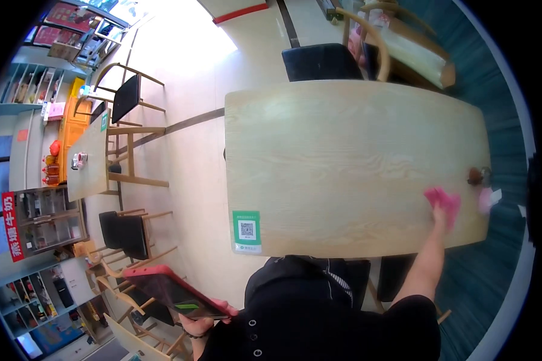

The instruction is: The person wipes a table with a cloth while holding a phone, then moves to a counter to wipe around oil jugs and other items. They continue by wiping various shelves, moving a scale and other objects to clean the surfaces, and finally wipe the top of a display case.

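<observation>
My left hand, at the lower left, grips the end of a dark-screened tablet in a red case. The tablet is tilted and held off to the side of the table. My right arm reaches out over the pale wooden table. At its end, my right hand holds a pink cloth against the tabletop near the right end. The cloth hides most of the fingers. Close beyond the cloth are a small brown object and a pinkish pack with white tissue.
A green QR-code card lies at the table's near left corner. Black-seated chairs stand at the far side, and others to the left. Another table and shelves are further left. A teal curtain borders the right end.
</observation>
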`<state>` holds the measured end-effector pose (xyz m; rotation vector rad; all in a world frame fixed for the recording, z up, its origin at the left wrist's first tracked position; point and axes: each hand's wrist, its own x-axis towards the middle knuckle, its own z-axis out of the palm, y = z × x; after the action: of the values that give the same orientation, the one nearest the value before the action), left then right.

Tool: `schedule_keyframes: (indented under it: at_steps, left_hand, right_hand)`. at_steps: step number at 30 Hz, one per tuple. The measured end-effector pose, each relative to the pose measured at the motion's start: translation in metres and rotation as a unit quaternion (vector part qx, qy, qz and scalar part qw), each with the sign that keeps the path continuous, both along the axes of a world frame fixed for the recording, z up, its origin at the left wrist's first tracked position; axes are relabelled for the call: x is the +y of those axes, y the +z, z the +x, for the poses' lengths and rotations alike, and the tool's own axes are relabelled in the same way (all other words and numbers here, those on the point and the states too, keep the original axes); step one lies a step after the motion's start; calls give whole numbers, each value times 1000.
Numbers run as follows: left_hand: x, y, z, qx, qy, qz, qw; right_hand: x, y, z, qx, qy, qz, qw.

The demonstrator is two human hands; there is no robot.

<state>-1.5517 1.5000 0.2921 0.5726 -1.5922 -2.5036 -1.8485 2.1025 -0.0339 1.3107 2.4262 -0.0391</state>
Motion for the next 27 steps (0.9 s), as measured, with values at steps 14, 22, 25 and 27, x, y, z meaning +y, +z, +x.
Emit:
schedule_keyframes:
  at_steps: [14, 22, 25, 27]
  left_hand:
    - [20, 20, -8, 11, -20, -21, 1000]
    - [40, 38, -27, -85, 12, -51, 995]
    - [38, 44, -33, -94, 13, -64, 993]
    - [41, 52, -40, -103, 32, -86, 990]
  right_hand:
    - [-564, 2, 21, 323, 630, -302, 639]
    - [-640, 46, -11, 63, 824, -229, 514]
    - [-623, 43, -91, 77, 783, -221, 576]
    - [-583, 48, -134, 112, 745, -194, 629]
